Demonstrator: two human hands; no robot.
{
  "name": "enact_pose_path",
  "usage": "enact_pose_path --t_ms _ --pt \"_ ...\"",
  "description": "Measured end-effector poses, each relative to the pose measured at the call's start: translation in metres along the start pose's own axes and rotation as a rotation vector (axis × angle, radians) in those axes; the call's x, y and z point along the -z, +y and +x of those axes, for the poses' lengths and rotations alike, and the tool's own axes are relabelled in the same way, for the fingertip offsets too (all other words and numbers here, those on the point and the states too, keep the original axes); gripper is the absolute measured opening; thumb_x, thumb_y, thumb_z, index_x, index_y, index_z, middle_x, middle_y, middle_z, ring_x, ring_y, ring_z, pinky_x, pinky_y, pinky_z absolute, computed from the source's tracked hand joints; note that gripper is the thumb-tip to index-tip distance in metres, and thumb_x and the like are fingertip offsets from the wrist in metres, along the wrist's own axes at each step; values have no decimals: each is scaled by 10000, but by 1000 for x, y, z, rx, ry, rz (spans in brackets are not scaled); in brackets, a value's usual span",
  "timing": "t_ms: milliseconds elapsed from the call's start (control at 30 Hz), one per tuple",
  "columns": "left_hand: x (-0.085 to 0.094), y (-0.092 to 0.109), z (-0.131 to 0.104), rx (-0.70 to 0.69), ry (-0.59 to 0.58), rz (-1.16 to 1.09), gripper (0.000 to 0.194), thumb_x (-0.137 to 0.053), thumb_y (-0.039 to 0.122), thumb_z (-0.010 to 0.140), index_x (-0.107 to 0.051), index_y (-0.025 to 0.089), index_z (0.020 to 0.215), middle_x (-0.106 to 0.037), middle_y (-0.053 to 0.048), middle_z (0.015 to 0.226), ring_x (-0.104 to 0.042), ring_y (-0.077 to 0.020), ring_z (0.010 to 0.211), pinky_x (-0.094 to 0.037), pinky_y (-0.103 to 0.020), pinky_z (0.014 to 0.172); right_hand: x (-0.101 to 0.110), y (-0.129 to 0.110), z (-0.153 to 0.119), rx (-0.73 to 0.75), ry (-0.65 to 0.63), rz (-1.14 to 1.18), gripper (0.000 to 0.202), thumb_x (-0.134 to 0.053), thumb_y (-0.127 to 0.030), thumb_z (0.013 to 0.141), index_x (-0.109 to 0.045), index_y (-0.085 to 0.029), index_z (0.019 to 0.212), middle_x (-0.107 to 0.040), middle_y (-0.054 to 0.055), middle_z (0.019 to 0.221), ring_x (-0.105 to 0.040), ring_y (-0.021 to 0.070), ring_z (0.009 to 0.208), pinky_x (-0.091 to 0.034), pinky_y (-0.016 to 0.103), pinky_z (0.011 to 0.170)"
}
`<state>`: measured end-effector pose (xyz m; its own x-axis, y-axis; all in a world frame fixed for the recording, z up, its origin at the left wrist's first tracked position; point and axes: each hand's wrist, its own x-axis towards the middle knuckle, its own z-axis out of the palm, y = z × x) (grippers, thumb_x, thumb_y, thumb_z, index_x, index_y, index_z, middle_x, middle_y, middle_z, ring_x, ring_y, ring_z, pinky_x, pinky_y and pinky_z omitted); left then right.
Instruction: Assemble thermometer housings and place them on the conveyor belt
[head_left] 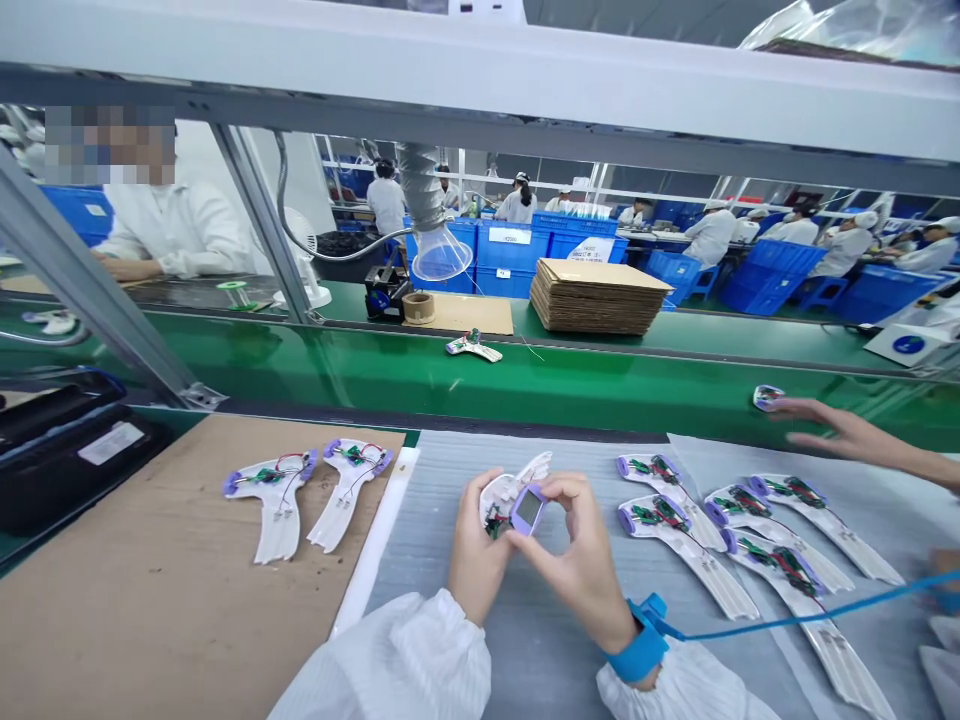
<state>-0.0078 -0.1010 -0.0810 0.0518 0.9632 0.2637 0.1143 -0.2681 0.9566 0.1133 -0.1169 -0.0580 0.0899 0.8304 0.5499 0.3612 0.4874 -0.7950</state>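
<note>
My left hand (480,550) is closed round a white curved shell (501,492) with green parts and wires inside, held above the grey mat. Between the thumb and fingers of my right hand (577,550) is a purple-framed display (529,510), held against the shell's right side. A blue wrist strap (639,640) is on my right wrist. Several open white shells (686,540) with purple ends, circuit boards and wires lie on the mat to the right. Two similar shells (277,510) lie on brown cardboard (150,580) to the left.
Beyond the mat runs a green belt (360,375) with a shell (474,346) on it. At the right, another person's hand (840,430) reaches to a small piece (768,398). Stacked cardboard (596,295), a tape roll (418,308) and a suction funnel (442,255) stand behind. A blue cord crosses the right side.
</note>
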Motion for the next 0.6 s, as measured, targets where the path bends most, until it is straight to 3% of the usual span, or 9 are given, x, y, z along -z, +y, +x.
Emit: enact_pose_path --t_ms 200,600 --pt "3 9 0 -141 -30 181 395 -653 148 690 -511 217 1051 -477 -40 994 -504 -205 962 -417 -323 830 4 0 1 -100 -98 -49 351 -678 -206 682 -433 -218 933 -503 18 885 -483 175 773 -416 320 697" --pt "-1 12 -6 -165 -71 201 418 -646 155 724 -462 223 1094 -433 -47 1016 -476 -206 982 -418 -337 840 2 -2 -2 -98 -74 -66 298 -665 -209 697 -451 -214 904 -520 11 862 -508 177 781 -424 321 706"
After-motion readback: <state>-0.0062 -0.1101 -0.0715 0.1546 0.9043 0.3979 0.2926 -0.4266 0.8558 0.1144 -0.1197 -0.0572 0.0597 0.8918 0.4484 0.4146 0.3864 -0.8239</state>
